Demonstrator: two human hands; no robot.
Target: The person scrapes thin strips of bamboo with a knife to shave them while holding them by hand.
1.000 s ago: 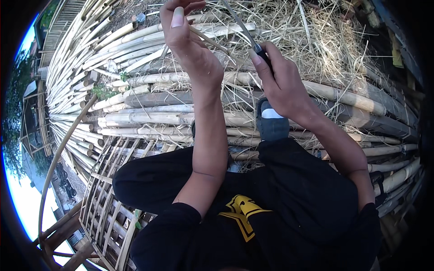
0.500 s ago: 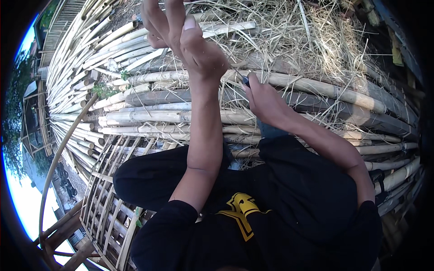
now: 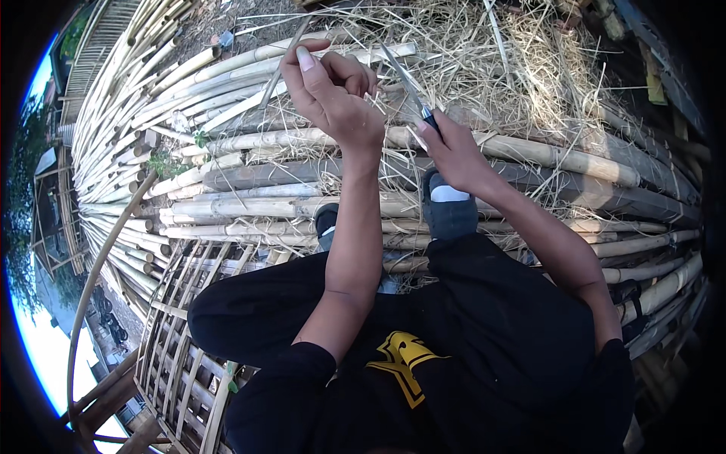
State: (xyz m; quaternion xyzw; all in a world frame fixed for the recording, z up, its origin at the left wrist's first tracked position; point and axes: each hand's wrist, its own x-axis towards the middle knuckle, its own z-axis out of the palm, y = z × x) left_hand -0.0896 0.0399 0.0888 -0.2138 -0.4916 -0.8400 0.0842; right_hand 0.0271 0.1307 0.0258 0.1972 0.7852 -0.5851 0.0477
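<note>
And here's the right hand [image 3: 457, 155], its grip closed firmly round the black handle of a knife [image 3: 412, 89], the narrow metal blade slanting up and left over the litter, its tip clear of the other hand. Across the gap, the left hand [image 3: 338, 106] is up with fingers curled and thumb raised; a thin, pale strip [image 3: 299, 35] runs behind those fingers, and I can't tell whether that grip is pinching it. Over at lower left, a crate-like lattice [image 3: 169, 309] of flat, crossed slats with open, squarish gaps; what it contains, I can't make out. Below the hands it's bamboo poles [image 3: 302, 206] everywhere, round, smooth and jointed, hollow ends showing at left, with a dark, flat-sided beam [image 3: 265, 178] lying among them. Upper right, dry, curly shavings [image 3: 522, 76] lie in a tangled, straw-coloured heap, sunlit in patches. A slender curved rod [image 3: 94, 276] bows down the left side, and a dark grey shoe [image 3: 452, 219] with a white patch rests just below the right hand.
</note>
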